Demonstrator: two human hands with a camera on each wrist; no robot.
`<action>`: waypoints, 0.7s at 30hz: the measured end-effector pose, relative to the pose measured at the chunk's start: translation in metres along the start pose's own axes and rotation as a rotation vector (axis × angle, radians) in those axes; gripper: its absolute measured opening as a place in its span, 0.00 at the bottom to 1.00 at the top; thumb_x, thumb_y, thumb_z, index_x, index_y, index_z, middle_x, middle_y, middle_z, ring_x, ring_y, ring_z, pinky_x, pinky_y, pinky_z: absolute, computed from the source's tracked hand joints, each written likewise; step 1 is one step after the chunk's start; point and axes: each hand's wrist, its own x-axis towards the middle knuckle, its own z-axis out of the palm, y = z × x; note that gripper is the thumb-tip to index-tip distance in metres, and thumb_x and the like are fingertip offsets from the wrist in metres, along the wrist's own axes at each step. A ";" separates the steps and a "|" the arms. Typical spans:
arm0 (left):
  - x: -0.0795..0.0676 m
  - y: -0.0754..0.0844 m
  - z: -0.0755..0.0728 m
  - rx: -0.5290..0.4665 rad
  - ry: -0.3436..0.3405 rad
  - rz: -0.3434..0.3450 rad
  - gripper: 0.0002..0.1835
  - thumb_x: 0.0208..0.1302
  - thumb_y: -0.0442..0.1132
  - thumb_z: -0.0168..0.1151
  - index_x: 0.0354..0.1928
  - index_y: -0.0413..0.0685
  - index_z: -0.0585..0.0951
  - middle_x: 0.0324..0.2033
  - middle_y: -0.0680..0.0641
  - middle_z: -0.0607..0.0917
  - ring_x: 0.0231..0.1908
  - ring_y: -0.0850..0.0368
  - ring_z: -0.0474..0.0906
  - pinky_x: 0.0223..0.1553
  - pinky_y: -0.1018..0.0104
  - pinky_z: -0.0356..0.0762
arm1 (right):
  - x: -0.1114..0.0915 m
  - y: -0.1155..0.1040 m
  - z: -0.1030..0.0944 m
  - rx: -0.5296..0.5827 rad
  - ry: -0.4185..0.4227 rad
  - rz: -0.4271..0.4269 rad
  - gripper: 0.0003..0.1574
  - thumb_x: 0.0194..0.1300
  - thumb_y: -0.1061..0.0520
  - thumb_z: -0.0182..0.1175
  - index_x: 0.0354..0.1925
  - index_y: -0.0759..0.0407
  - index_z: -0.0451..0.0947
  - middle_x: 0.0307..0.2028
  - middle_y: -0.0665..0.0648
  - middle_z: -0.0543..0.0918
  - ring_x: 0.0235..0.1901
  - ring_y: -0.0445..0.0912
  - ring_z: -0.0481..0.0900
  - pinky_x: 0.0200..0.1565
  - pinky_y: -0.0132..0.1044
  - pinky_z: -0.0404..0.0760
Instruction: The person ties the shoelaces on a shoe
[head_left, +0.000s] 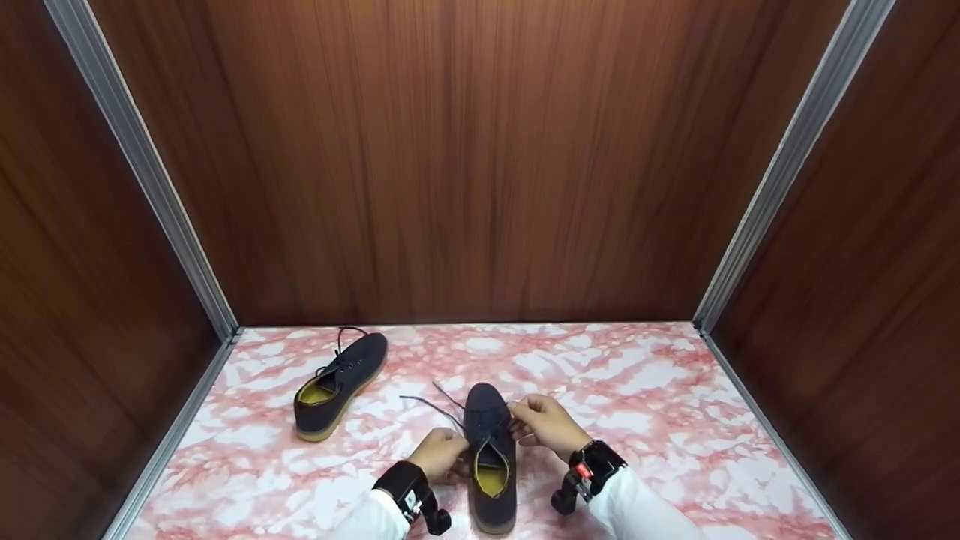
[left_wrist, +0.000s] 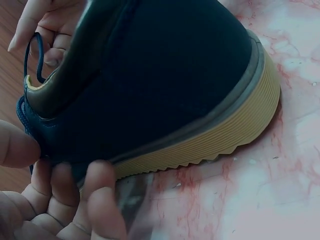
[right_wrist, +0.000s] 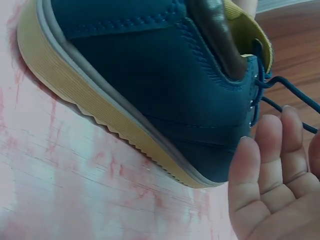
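Observation:
A dark navy lace-up shoe (head_left: 491, 510) with a yellow lining and ribbed tan sole stands upright, toe pointing away. My left hand (head_left: 442, 452) is at its left side; thumb and bent fingers meet by the eyelets, pinching a shoelace (left_wrist: 21, 107), though the fingertips partly hide it. On the opposite side, near the toe, my right hand (head_left: 550, 424) has thumb and index finger together at the lacing. The dark shoelace (right_wrist: 295, 92) runs towards that thumb in the right wrist view. Two loose lace ends (head_left: 424, 401) stretch leftward from the shoe.
A matching shoe (head_left: 341, 386) stands farther back on the left, laces hanging over its side. The pink-and-white marbled surface (head_left: 637, 420) is enclosed by brown wood-grain panels (head_left: 465, 165) with metal corner rails (head_left: 780, 172).

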 end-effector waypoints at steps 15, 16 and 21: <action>0.001 0.004 0.002 -0.015 0.016 -0.006 0.11 0.65 0.41 0.52 0.23 0.54 0.73 0.20 0.54 0.76 0.19 0.63 0.77 0.16 0.73 0.71 | 0.002 -0.014 -0.020 0.114 0.121 -0.017 0.11 0.76 0.55 0.58 0.34 0.57 0.73 0.29 0.51 0.78 0.28 0.42 0.79 0.34 0.35 0.84; 0.001 0.004 0.002 -0.011 0.028 -0.002 0.10 0.65 0.41 0.52 0.24 0.52 0.73 0.21 0.54 0.75 0.19 0.62 0.77 0.16 0.73 0.71 | 0.003 -0.015 -0.021 0.118 0.127 -0.015 0.11 0.76 0.55 0.58 0.34 0.57 0.74 0.29 0.51 0.78 0.28 0.42 0.79 0.34 0.35 0.84; 0.001 0.004 0.003 -0.016 0.074 0.038 0.08 0.67 0.41 0.54 0.30 0.46 0.75 0.23 0.52 0.76 0.20 0.61 0.77 0.17 0.73 0.70 | 0.002 -0.016 -0.025 0.147 0.146 -0.005 0.09 0.75 0.55 0.58 0.36 0.58 0.74 0.29 0.51 0.79 0.27 0.42 0.79 0.34 0.36 0.84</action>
